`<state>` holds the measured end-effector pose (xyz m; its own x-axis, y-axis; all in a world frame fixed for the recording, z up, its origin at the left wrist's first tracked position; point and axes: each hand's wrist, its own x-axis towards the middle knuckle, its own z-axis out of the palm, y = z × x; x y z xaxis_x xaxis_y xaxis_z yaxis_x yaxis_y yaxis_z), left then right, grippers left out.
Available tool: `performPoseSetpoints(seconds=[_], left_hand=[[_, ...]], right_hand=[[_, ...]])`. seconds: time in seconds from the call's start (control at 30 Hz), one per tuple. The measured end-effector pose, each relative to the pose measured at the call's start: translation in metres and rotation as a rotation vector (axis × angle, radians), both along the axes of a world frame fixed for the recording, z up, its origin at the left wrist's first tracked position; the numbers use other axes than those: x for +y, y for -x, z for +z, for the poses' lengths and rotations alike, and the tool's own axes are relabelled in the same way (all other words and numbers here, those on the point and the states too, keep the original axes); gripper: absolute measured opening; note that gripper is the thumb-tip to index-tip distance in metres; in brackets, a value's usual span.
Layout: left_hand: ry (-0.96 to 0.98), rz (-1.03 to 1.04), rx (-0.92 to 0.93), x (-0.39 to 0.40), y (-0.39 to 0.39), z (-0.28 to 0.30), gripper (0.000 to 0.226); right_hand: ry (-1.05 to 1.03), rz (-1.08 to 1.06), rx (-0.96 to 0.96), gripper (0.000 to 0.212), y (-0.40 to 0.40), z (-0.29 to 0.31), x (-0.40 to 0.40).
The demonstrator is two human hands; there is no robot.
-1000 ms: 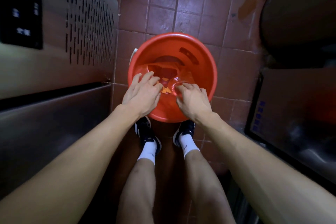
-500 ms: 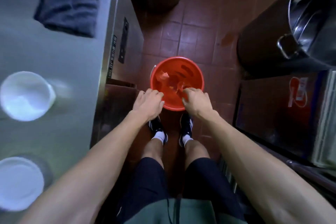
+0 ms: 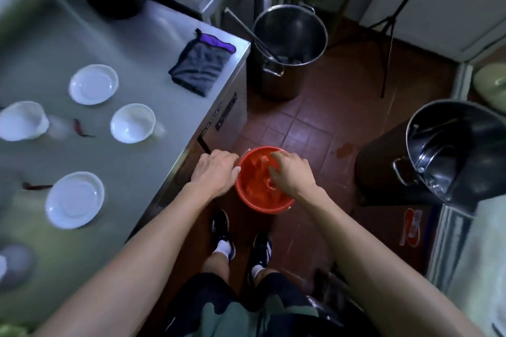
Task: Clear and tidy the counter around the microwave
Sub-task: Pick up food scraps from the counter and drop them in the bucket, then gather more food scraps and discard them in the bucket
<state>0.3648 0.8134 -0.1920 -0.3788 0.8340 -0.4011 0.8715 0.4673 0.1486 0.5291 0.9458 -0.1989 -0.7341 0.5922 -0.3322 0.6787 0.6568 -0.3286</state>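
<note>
Hands work over a round orange plastic bucket (image 3: 264,180) that stands on the reddish-brown tiled floor (image 3: 306,123) just beside the front corner of the steel table (image 3: 131,44). The left hand (image 3: 215,174) lies at the bucket's left rim, knuckles up and fingers curled under; whether its grip closes on the rim cannot be told. The right hand (image 3: 291,174) reaches down into the bucket with fingers bent toward a crumpled orange mass inside; blur hides whether that grip pinches anything. The person's black shoes with white socks (image 3: 223,238) stand just behind the bucket.

Compared with half a second ago the camera has risen and turned left: the bucket looks smaller, and far more of the table now shows. Both hands remain at the bucket, the right one now deeper over its middle.

On the table lie a folded grey cloth with a purple edge (image 3: 202,65) near the far corner, a white shallow plate (image 3: 93,84), a white round bowl (image 3: 132,123), a second white plate (image 3: 74,200) nearer the front, and a white container (image 3: 23,121) at the left edge. A dried red chilli (image 3: 80,127) lies between the container and the bowl; another dark red chilli (image 3: 35,186) lies just left of the nearer plate.

Beyond the table's end a tall steel stockpot (image 3: 289,44) stands on the floor with a long handle leaning in it. A second large steel pot (image 3: 460,150) sits at the right, above a dark cabinet.
</note>
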Motion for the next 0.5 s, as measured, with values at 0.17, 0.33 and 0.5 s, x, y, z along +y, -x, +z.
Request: performPoseSetpoints(seconds=[0.17, 0.33, 0.5], left_hand=[[-0.111, 0.166, 0.052, -0.036, 0.017, 0.049, 0.042], [-0.185, 0.332, 0.072, -0.099, 0.031, 0.080, 0.038], [-0.219, 0.515, 0.094, -0.183, 0.046, 0.101, 0.039]], right_hand=[[-0.042, 0.146, 0.119, 0.039, 0.041, 0.041, -0.013], [-0.072, 0.293, 0.186, 0.036, 0.085, 0.074, -0.052], [-0.040, 0.452, 0.196, 0.044, 0.134, 0.092, -0.125]])
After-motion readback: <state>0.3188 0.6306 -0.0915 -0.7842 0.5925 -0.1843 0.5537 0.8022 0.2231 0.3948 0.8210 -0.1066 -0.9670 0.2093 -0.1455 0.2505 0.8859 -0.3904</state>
